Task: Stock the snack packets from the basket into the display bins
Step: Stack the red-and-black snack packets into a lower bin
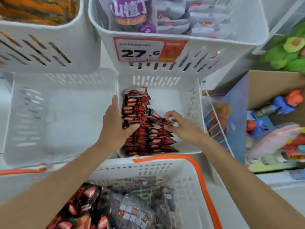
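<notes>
Spreading across the left, a large white slotted bin (49, 116) is being seen beside the display bin (189, 100); above them two more white bins are being shown, the left one (49, 52) with orange-striped packs, the right one (239, 38) with purple and pale packs; at the bottom the basket (203, 184), white with an orange rim, is being seen just in front of the display bin, with dark and red snack packs lying in it; to the right a cardboard box (272, 83) of bright toys is being shown; inside the display bin a row of red packets (137, 111) is being stood on edge along the left wall; a price tag (140, 50) reading 27.6 is being displayed on the upper right bin; the row is being braced by the left hand (115, 124), fingers straight along its left side, thumb laid across the packets; a single packet (162, 120) is being pinched between thumb and curled fingers of the right hand (181, 126), at the row's right edge.
</notes>
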`<action>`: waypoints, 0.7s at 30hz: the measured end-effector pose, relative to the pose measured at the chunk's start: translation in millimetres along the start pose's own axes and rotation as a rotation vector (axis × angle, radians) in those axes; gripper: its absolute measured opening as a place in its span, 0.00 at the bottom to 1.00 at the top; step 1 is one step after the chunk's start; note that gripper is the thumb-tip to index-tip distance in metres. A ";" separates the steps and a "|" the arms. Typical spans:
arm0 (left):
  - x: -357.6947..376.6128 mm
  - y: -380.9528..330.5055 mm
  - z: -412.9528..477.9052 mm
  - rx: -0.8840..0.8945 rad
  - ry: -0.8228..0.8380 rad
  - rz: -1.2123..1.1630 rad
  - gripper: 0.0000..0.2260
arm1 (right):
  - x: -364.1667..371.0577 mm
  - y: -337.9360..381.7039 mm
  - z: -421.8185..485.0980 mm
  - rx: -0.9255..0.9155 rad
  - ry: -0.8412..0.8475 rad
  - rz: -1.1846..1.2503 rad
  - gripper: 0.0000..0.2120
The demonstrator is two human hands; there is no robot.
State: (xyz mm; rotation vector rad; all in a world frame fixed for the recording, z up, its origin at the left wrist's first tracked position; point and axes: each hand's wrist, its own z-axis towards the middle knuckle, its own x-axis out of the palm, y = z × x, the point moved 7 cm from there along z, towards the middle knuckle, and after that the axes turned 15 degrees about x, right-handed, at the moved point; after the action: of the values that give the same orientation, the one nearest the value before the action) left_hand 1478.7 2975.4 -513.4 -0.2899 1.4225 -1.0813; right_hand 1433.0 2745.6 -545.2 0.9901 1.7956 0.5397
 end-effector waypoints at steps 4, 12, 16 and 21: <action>0.2 -3.1 -0.1 -0.008 -0.035 -0.022 0.47 | 2.8 -4.6 -9.0 0.155 0.116 0.133 0.26; 1.9 2.2 18.9 0.001 -0.071 -0.075 0.45 | -29.4 -0.3 -7.3 0.072 0.067 0.324 0.14; 3.0 7.4 19.5 0.023 -0.073 -0.080 0.45 | -18.3 3.3 -2.3 0.094 0.139 0.300 0.15; 2.6 7.7 17.9 0.047 -0.030 -0.110 0.45 | 7.0 3.8 5.1 0.183 0.230 0.243 0.31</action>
State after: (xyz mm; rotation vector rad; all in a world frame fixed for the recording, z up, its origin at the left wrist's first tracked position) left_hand 1497.2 2969.9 -517.1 -0.3522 1.3654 -1.1942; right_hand 1437.7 2753.2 -548.4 1.3281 1.9661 0.6701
